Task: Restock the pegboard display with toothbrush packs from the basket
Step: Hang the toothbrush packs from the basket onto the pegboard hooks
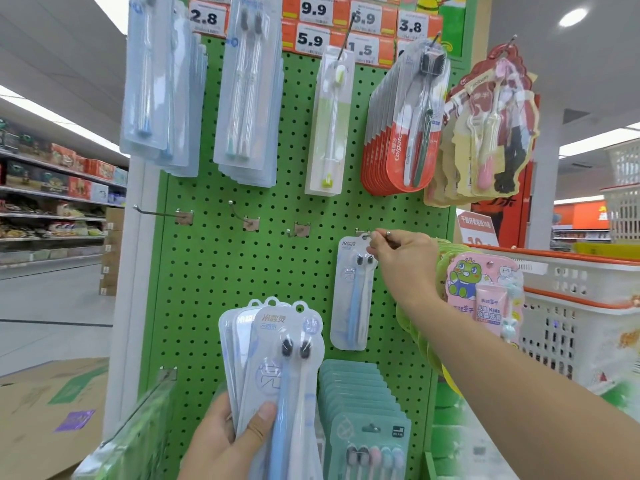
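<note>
The right hand (398, 252) pinches a toothbrush pack (353, 292) at its hang-hole to thread the hook (363, 232); the left hand (225, 441) grips the spare packs (273, 344), fanned for picking.

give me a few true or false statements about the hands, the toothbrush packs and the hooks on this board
1. The left hand holds several toothbrush packs fanned out. True.
2. The right hand rests inside the basket. False: it is up at the green board, pinching the top of one hanging pack at a hook.
3. Three hooks left of that pack are bare. True.
4. The red packs hang on the bottom row. False: they hang on the top row, at the right.
5. The hanging pack holds pink brushes. False: one is blue, one white.
</note>
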